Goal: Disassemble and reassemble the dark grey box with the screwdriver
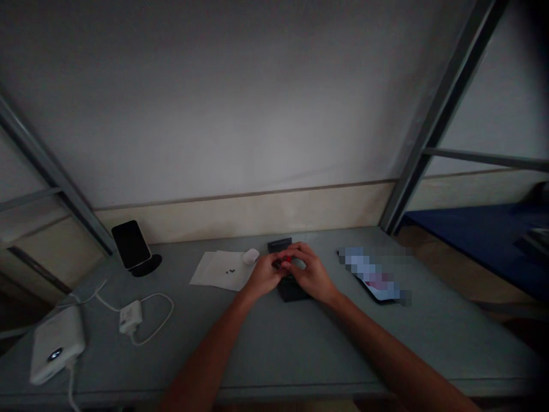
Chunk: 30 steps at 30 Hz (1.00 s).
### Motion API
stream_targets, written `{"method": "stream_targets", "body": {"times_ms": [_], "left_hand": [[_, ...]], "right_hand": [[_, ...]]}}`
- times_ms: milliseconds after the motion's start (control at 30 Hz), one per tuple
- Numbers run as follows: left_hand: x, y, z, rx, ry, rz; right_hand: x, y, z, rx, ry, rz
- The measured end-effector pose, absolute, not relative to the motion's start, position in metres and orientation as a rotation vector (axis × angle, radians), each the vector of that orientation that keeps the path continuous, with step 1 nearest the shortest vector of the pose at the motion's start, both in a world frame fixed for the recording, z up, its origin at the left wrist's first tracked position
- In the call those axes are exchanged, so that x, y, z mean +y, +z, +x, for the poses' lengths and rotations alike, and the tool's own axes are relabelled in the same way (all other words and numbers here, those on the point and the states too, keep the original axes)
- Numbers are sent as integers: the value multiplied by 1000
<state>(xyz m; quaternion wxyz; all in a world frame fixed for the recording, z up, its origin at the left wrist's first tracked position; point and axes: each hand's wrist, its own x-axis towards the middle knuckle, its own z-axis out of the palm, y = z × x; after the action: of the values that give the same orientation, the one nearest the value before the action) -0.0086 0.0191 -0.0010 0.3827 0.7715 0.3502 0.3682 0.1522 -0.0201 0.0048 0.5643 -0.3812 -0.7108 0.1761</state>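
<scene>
My left hand (265, 276) and my right hand (312, 273) meet over the middle of the desk. Between their fingertips they pinch a small red and dark object (285, 261), too dim and covered to name. Under the right hand lies a black box-like thing (292, 290), partly hidden by the fingers. Just behind the hands is a dark slotted piece (279, 245). To the left, white paper sheets (210, 269) bear several tiny black bits (230, 271). A small white rounded item (250, 256) rests at the paper's right edge, close to my left hand.
A phone-like device on a stand (131, 244) is at the back left. A white power bank (59, 343) and a white adapter (130, 317) with cables lie at the left. A phone with a blurred screen (372, 276) lies right. Metal posts (429, 137) flank the desk (266, 355).
</scene>
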Motion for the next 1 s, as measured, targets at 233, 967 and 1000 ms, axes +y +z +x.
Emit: {"method": "stream_targets", "body": {"times_ms": [233, 967, 1000], "left_hand": [[17, 2, -11, 847, 867, 1979], [-1, -6, 25, 921, 1216, 2008], [-1, -7, 26, 923, 1207, 2010]], "right_hand": [[-21, 5, 154, -1693, 444, -901], [-24, 25, 192, -1652, 686, -952], [-24, 25, 194, -1651, 707, -952]]}}
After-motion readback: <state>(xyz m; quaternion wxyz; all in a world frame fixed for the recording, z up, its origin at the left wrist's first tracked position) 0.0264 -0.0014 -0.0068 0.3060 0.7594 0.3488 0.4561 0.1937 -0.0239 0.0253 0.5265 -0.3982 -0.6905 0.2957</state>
